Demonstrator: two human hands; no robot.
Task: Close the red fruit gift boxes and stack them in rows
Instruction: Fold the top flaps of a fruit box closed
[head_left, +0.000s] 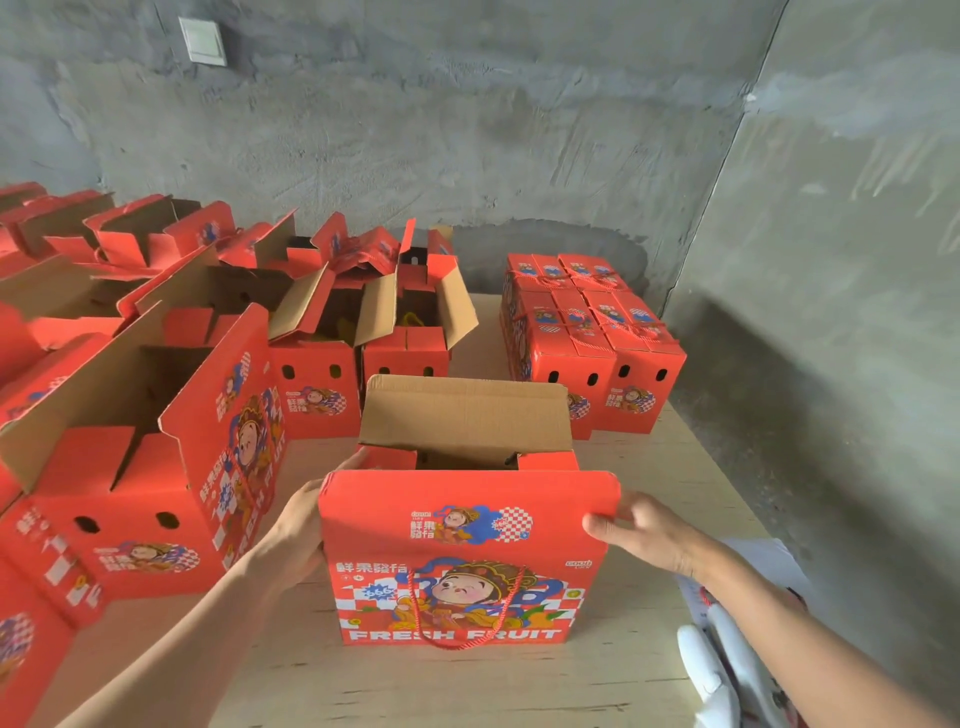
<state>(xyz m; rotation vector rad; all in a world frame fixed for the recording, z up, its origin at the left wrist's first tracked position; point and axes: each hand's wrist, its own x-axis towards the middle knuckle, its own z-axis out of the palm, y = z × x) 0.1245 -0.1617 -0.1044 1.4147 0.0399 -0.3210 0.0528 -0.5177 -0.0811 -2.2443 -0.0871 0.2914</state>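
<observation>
- My left hand (296, 525) presses flat on the left end of the box (467, 571), fingers straight.
- My right hand (639, 530) pinches the right corner of the near flap (467, 499).
- The box stands upright on the board (649, 649) with its top open, printed face towards me and long axis left to right.
- Open boxes (156, 415) crowd the left.
- The closed stack (587, 332) sits far right.

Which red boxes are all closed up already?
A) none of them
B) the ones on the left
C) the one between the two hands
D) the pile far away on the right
D: the stacked boxes at the far right have flat, shut tops with rope handles across them, while the near box and the boxes on the left have flaps standing open.
</observation>
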